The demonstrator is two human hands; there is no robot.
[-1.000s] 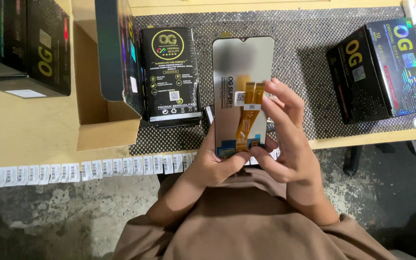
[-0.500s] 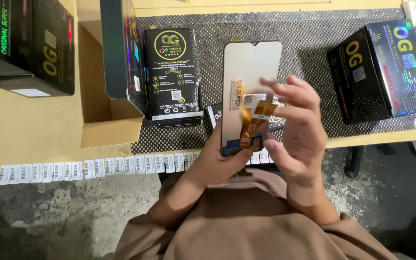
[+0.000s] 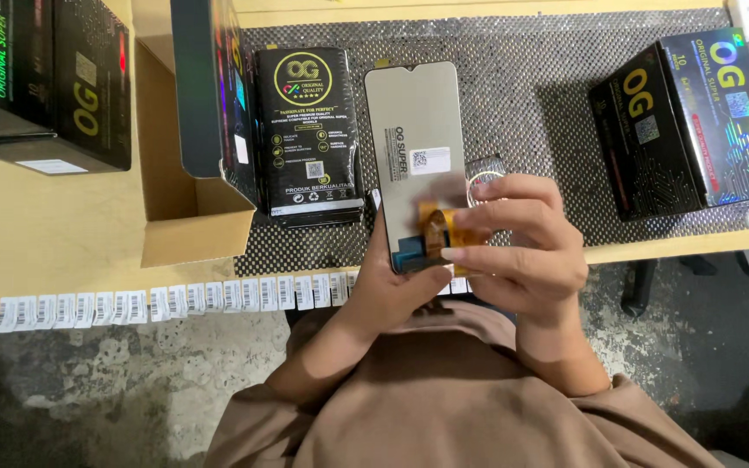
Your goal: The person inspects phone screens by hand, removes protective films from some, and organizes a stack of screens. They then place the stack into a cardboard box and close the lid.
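Holding a phone display panel (image 3: pixel 416 147) back side up, the left hand (image 3: pixel 392 290) supports its lower end from beneath, fingers closed around the bottom edge. The right hand (image 3: pixel 522 247) lies over the panel's lower right part, its fingers closed on the orange flex cable (image 3: pixel 438 227) at the panel's base, beside a blue patch. The panel is raised above the dark dotted mat (image 3: pixel 522 95) that covers the bench (image 3: pixel 62 234), its notched end pointing away from the person. Just left of the panel, a stack of flat black packets (image 3: pixel 309 130) lies on the mat, next to an open cardboard box (image 3: pixel 179 208). Black printed boxes (image 3: pixel 687 113) stand at the far right, others (image 3: pixel 45 82) at the far left. A strip of barcode labels (image 3: pixel 175 299) runs along the bench's near edge.
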